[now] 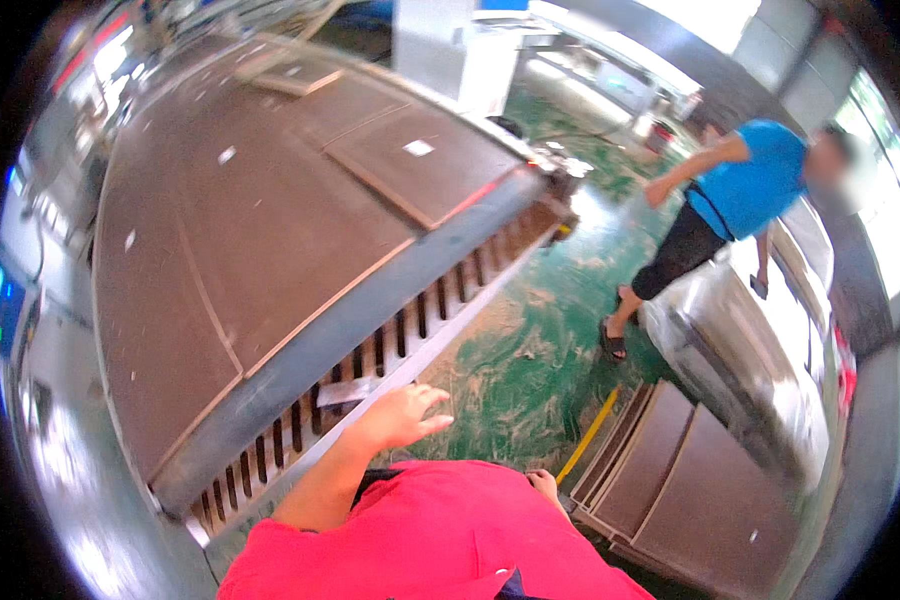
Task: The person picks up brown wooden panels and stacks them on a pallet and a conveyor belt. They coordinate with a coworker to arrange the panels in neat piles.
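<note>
The left hand [402, 412] hovers with fingers spread and palm down at the near rim of the roller desk [390, 335], just beside a pale paper slip [345, 391] on its slotted edge. Beyond the fingers lie flat, matte brown boards [260, 220], long axis running away to the upper left. To the right, open green floor [530, 360]. The right hand [545, 487] is mostly hidden by the red shirt; its grip cannot be told. Stacked brown panels [690, 480] sit beside it.

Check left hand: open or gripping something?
Open. Left hand has fingers spread and holds nothing, hovering by the conveyor's white edge.
</note>
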A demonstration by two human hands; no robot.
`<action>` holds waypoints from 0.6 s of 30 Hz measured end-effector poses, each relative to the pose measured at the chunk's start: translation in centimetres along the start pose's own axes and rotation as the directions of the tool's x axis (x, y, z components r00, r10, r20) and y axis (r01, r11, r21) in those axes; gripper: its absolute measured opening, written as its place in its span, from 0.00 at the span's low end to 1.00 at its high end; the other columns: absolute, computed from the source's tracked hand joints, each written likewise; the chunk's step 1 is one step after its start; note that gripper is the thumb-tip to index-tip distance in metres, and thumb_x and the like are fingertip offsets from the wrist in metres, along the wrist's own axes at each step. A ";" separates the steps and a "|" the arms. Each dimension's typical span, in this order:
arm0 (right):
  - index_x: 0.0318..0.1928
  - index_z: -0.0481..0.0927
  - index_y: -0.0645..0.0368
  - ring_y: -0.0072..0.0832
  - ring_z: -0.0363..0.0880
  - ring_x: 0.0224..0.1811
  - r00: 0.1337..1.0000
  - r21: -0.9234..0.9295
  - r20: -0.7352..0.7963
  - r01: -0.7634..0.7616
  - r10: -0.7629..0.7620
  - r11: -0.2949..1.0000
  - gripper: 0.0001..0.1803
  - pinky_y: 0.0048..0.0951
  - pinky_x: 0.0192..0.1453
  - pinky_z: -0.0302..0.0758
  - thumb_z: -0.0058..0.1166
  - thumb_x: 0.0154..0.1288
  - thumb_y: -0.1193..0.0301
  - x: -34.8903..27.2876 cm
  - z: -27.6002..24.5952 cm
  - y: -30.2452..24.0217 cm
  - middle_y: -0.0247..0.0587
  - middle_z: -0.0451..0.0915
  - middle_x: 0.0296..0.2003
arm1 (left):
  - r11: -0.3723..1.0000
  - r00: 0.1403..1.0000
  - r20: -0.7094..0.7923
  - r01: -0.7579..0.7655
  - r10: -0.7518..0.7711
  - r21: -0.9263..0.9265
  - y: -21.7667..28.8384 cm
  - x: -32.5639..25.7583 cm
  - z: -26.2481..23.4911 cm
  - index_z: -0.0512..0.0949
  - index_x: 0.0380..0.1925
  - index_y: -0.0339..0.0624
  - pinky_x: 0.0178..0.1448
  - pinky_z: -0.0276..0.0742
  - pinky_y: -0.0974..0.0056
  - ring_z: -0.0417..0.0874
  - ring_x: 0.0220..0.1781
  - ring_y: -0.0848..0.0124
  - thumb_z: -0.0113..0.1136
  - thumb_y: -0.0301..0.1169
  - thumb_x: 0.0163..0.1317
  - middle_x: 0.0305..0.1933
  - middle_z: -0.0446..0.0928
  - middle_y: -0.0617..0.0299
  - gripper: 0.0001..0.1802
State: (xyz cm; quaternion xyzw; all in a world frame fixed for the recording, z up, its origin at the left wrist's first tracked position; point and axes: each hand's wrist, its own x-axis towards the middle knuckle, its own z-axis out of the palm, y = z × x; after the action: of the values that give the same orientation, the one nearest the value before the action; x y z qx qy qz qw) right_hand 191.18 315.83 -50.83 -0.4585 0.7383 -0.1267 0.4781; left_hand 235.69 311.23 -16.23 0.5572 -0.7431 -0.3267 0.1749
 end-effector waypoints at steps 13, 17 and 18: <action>0.50 0.77 0.63 0.28 0.78 0.44 0.657 0.113 0.207 0.720 -0.725 0.685 0.16 0.28 0.50 0.75 0.57 0.62 0.75 6.3 1.2 -46.1 0.38 0.79 0.41 | 0.898 0.337 -0.838 0.257 -0.429 -0.357 -7.4 -4.7 -2.4 0.72 0.54 0.37 0.58 0.74 0.56 0.76 0.51 0.56 0.64 0.34 0.62 0.54 0.72 0.48 0.23; 0.54 0.75 0.60 0.42 0.71 0.58 0.370 0.033 0.278 0.919 -0.887 0.393 0.21 0.39 0.61 0.70 0.59 0.59 0.73 5.2 7.1 -59.0 0.47 0.74 0.53 | 0.707 -0.075 -0.902 0.595 -0.425 -0.383 -9.6 -8.6 -4.4 0.70 0.53 0.36 0.65 0.62 0.48 0.69 0.59 0.48 0.63 0.36 0.62 0.55 0.71 0.45 0.23; 0.56 0.74 0.59 0.44 0.69 0.60 0.331 0.039 0.302 0.933 -0.894 0.359 0.23 0.40 0.64 0.67 0.59 0.59 0.73 5.1 8.2 -60.7 0.48 0.73 0.55 | 0.641 -0.146 -0.905 0.661 -0.400 -0.390 -10.1 -9.3 -4.2 0.70 0.53 0.35 0.66 0.61 0.47 0.69 0.60 0.47 0.63 0.37 0.62 0.55 0.71 0.44 0.25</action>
State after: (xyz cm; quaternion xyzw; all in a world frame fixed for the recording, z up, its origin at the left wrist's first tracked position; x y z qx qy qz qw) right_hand 231.03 280.60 -20.08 -0.8387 0.2860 -0.2565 0.3861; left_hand 248.46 317.06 -19.05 0.8906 -0.1731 0.1478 0.3938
